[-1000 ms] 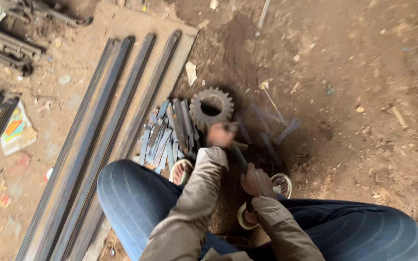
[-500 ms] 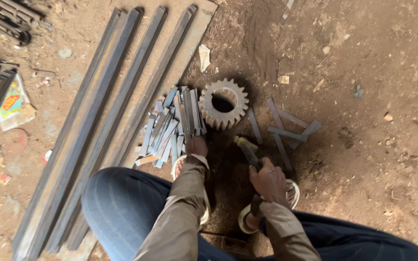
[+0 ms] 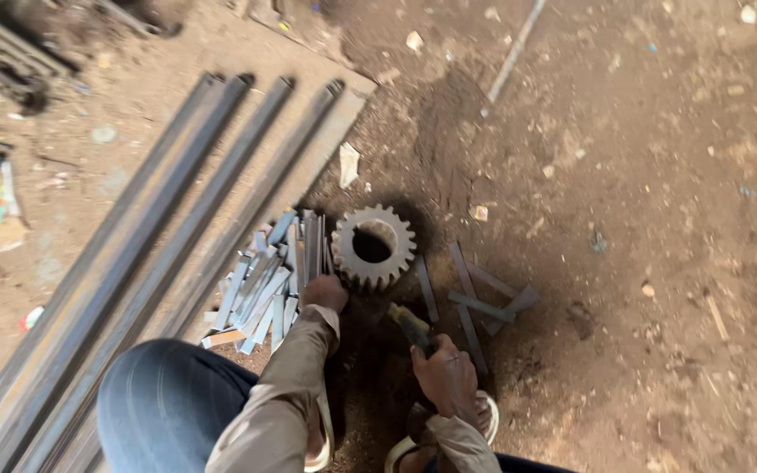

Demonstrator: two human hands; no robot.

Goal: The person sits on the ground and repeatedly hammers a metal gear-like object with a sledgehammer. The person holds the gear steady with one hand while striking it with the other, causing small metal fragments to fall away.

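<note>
Squatting over bare dirt, a person is reaching down with the left hand [image 3: 323, 292], its fingers curled together on the near ends of a pile of short metal strips [image 3: 265, 285]; whether they are actually clamped on a strip is hidden under the knuckles. The strips are flat, grey, cut straight and lying fanned out, most of them stretching away and to the left of those fingertips. Just to the right of the same fingers, close enough to be almost touching, a heavy gear [image 3: 373, 246] is lying flat in the soil: a thick ring with blunt square teeth all round and a wide round bore, its steel dull and dusted brown.

The right hand [image 3: 447, 377] is wrapping its fingers tight around the handle of a tool [image 3: 411, 325], whose yellowish, worn end is sticking out beyond the knuckles toward the gear. A few loose strips [image 3: 480, 302] are lying crossed just past that fist, slightly to its right.

Farther left of both hands, long steel angle bars [image 3: 177, 219] are running side by side across a flat board. Sandals are showing beneath the wrists, and the ground is crumbly, reddish and littered with small stones.
</note>
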